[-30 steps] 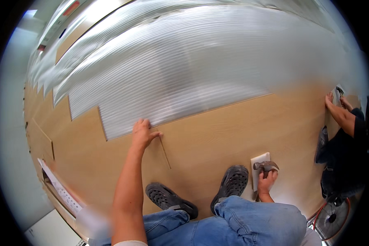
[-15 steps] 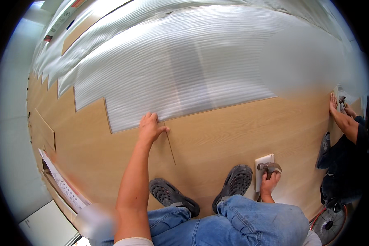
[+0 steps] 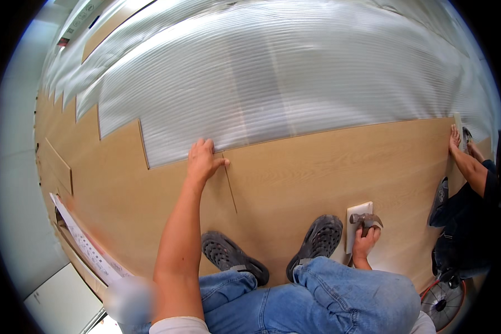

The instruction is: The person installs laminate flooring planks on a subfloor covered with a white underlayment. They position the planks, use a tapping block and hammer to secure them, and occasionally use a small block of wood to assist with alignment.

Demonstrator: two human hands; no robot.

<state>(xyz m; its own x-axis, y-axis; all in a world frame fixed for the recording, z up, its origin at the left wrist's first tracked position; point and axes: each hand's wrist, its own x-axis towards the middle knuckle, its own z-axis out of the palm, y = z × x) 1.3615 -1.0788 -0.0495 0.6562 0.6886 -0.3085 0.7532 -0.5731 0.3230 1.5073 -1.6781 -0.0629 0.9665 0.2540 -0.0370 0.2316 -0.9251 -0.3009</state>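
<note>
My left hand (image 3: pixel 204 160) rests with fingers apart on the outer edge of the light wood flooring (image 3: pixel 289 167), just left of a thin seam between planks; its fingertips reach the edge beside the silver foam underlay (image 3: pixel 317 67). My right hand (image 3: pixel 364 239) grips a steel claw hammer (image 3: pixel 362 221), held low over a white rectangular block (image 3: pixel 352 242) on the boards, right of my right shoe (image 3: pixel 317 239).
A co-worker (image 3: pixel 473 222) crouches at the far right, one hand (image 3: pixel 455 139) on the plank's end, the other holding a hammer. A loose plank (image 3: pixel 58 164), printed cardboard packaging (image 3: pixel 86 247) and a white board (image 3: pixel 61 300) lie left. A wheel-like object (image 3: pixel 444 306) sits lower right.
The view has shifted slightly, so the floor and my left hand appear higher. My hands keep their grip and posture. The blurred patch at upper right is gone, showing the plank's far end.
</note>
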